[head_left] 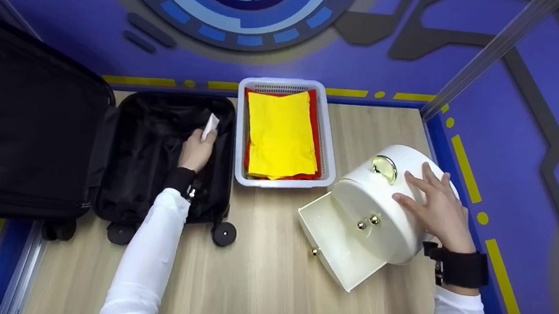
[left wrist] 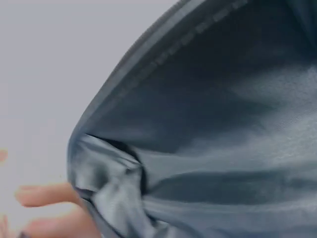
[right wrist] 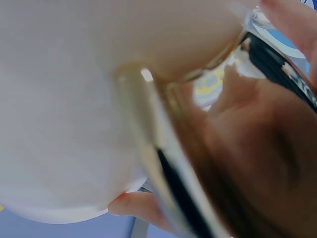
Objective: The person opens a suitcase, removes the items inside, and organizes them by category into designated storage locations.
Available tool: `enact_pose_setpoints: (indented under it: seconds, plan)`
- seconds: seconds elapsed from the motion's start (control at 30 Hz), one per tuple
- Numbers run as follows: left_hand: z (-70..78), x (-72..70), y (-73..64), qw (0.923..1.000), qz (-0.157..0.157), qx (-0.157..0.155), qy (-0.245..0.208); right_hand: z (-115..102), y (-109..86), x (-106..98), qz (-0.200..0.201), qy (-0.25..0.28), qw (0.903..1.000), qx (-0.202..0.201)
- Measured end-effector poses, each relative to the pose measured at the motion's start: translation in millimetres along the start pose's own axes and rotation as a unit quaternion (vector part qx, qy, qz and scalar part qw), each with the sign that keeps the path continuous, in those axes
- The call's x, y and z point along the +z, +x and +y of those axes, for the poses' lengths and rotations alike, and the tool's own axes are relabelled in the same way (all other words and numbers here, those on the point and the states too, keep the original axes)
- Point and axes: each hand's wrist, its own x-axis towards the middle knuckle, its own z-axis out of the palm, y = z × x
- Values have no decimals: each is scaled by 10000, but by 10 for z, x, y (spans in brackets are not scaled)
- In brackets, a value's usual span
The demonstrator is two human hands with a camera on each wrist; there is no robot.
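My left hand (head_left: 197,150) pinches a small white tube-like item (head_left: 210,126) inside the right half of an open black suitcase (head_left: 144,166). In the left wrist view the suitcase's dark lining (left wrist: 223,124) fills most of the picture, with fingers (left wrist: 54,210) at the lower left; the white item cannot be made out there. My right hand (head_left: 437,209) rests with spread fingers on a white rounded drawer box (head_left: 408,172), beside its gold handle (head_left: 384,169). The box's lower drawer (head_left: 340,246) is pulled out. The right wrist view shows the shiny handle (right wrist: 163,163) up close.
Between suitcase and drawer box stands a white plastic basket (head_left: 327,146) with folded yellow cloth (head_left: 281,132) over red cloth (head_left: 315,130). Suitcase wheels (head_left: 224,233) stick out toward the front. Blue-purple walls (head_left: 525,146) border the wooden table (head_left: 250,274) at the back and right.
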Motion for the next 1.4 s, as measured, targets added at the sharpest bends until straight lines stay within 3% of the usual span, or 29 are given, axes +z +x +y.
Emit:
enact_pose_setpoints:
  seconds: [0.17, 0.33, 0.47, 0.63, 0.77, 0.9, 1.0, 1.1, 1.27, 1.4]
  plan:
    - [262, 113, -241, 9906, -99, 1323, -329, 2, -7, -6, 11, -28, 10000, 3]
    - [579, 335, -542, 9668, -771, 2435, 53, -4, -3, -6, 7, -18, 10000, 16]
    - [779, 617, -783, 9332, -1495, 3183, 747, -8, 4, 0, -12, -3, 10000, 30]
    - [859, 1029, -1054, 8783, -1928, 3992, 1791, -8, 8, 7, -38, 1, 10000, 19]
    - [874, 1354, -1246, 8439, -2226, 4372, 2171, -3, -1, 5, 17, -13, 10000, -19]
    - [872, 1642, -1415, 8038, -2419, 4797, 2556, -2, -8, 3, 56, -20, 10000, -30]
    - [862, 1822, -1522, 7696, -2453, 5133, 2899, -2, -9, 3, 52, -13, 10000, -24]
    - [836, 1986, -1597, 7413, -2394, 5372, 3234, -5, -7, 4, 45, -17, 10000, -20]
    - [775, 2223, -1663, 7144, -2340, 5481, 3666, -7, -5, 6, 51, -22, 10000, 10]
    - [692, 2378, -1680, 7042, -2621, 5320, 3904, -1, -10, 8, 69, -25, 10000, 10]
